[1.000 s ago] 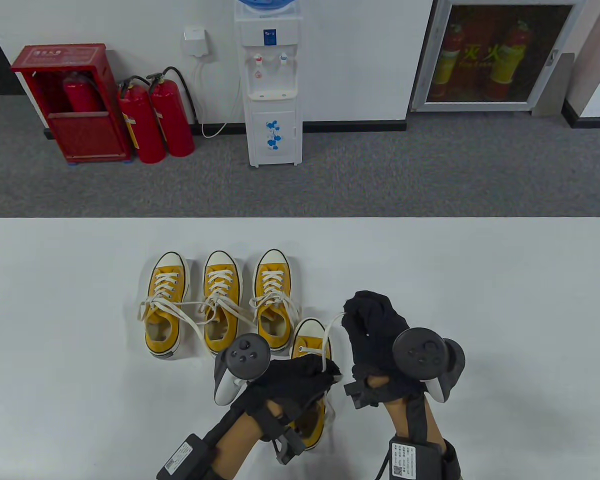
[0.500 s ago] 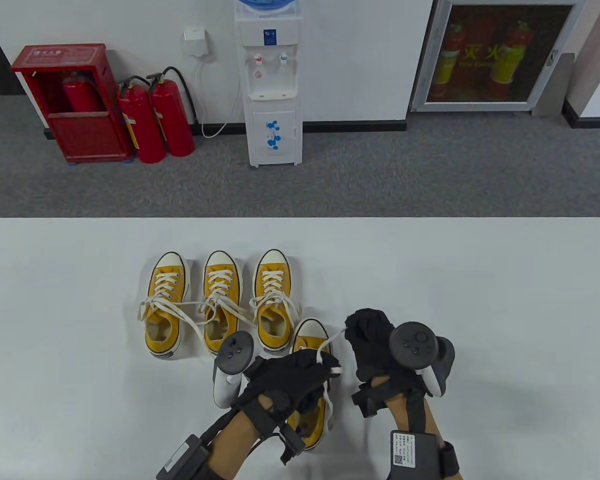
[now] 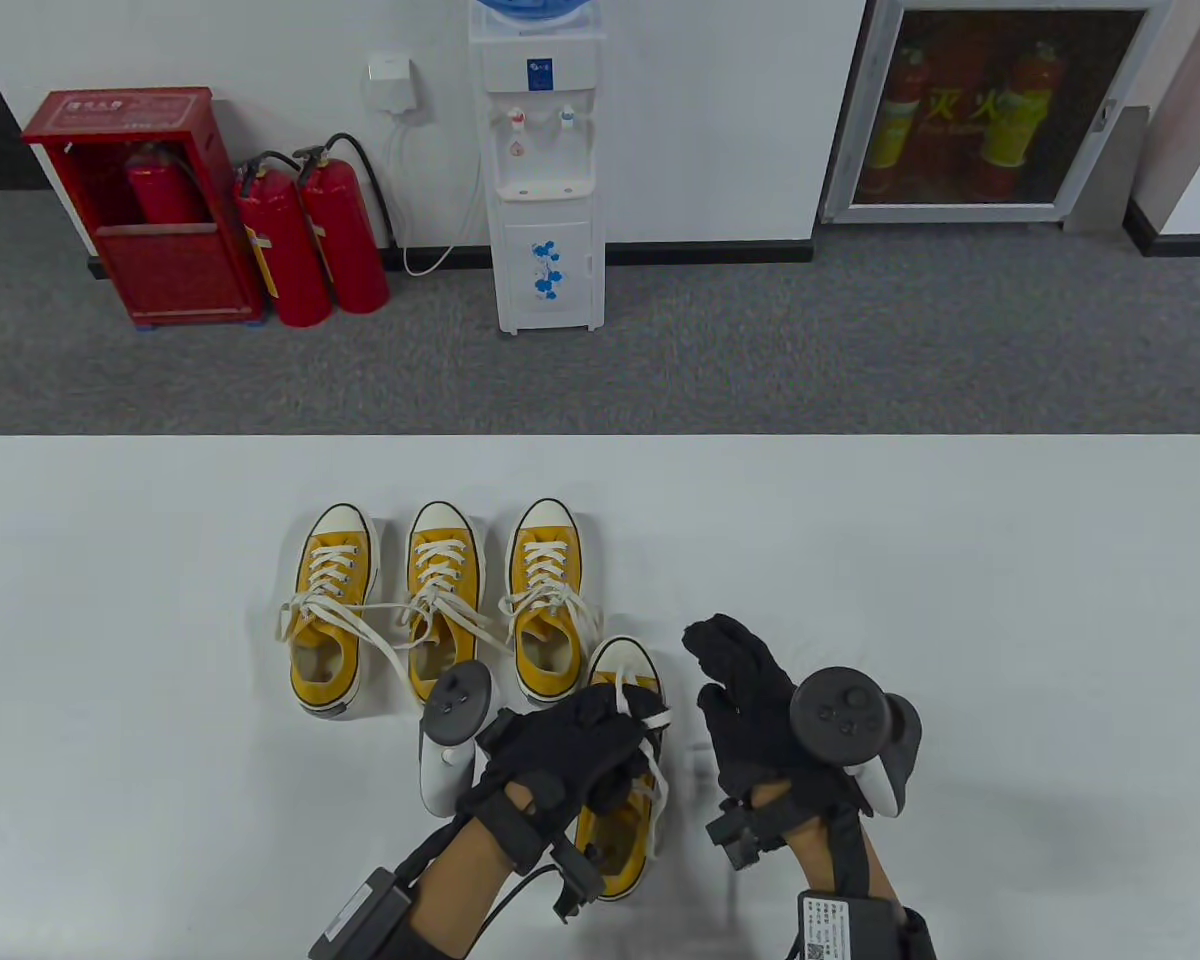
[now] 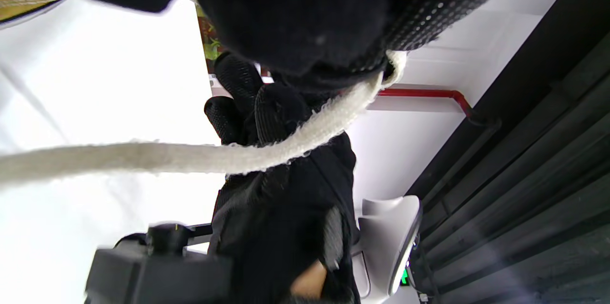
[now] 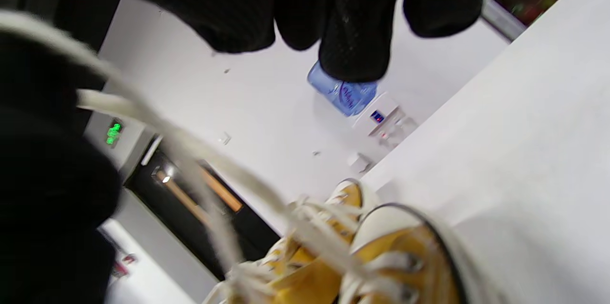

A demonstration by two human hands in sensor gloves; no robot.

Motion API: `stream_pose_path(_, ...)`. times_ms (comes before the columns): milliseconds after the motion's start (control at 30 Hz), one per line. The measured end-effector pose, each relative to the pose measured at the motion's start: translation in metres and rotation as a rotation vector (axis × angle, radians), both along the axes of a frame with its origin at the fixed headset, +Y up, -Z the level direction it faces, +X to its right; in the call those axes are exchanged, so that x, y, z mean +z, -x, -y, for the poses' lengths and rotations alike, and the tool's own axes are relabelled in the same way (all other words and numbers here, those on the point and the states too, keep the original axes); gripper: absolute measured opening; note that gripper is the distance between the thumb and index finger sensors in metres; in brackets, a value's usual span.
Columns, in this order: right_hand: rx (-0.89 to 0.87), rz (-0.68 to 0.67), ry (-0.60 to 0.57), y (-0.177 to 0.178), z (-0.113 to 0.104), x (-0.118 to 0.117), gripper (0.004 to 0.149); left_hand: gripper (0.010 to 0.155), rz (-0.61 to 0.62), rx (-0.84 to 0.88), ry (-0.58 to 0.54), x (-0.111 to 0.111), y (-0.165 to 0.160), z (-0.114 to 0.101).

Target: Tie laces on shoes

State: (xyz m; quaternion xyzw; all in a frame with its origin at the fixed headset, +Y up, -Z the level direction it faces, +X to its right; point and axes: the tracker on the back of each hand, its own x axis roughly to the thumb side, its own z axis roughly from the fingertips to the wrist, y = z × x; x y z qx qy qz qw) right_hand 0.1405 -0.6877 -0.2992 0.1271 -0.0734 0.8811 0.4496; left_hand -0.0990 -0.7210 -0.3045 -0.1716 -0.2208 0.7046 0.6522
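The grip of the left hand [image 3: 570, 745] pinches a white lace [image 4: 200, 156] above the nearest yellow shoe [image 3: 620, 800], which lies on the worktop [image 3: 960, 600] in front of three others. The right hand [image 3: 750, 690] is spread beside it, holding nothing. To tie well, I think the right should take the other lace end (keeping both taut) before crossing.

yellow shoes [image 3: 440, 600] w/ white toe caps, white laces [image 4: 190, 157]; black gloves [image 3: 750, 690]; white table [image 3: 960, 560]; red extinguishers [image 3: 310, 240] upper left.
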Motion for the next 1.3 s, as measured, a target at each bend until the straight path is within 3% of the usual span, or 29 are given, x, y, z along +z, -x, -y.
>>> stream_pose_path(167,-0.117,-0.101,0.082,0.011,0.009,0.006,0.067,0.039,0.0,-0.01,-0.005,0.0,0.0,0.0)
stream_pose_path(333,-0.198,-0.083,0.106,0.012,0.021,0.002,0.045,0.038,-0.03,-0.036,-0.01,0.0,0.002,0.001)
stream_pose_path(633,-0.333,-0.051,0.158,-0.017,0.028,0.007,0.044,0.038,-0.2,-0.121,0.005,-0.005,0.019,0.008)
stream_pose_path(967,-0.29,-0.058,0.09,-0.012,0.023,0.014,0.046,0.037,-0.393,-0.146,0.023,-0.002,0.029,0.017)
stream_pose_path(1300,-0.221,-0.058,0.07,-0.008,0.029,0.015,0.045,0.038,-0.38,0.047,0.152,-0.002,0.031,0.022)
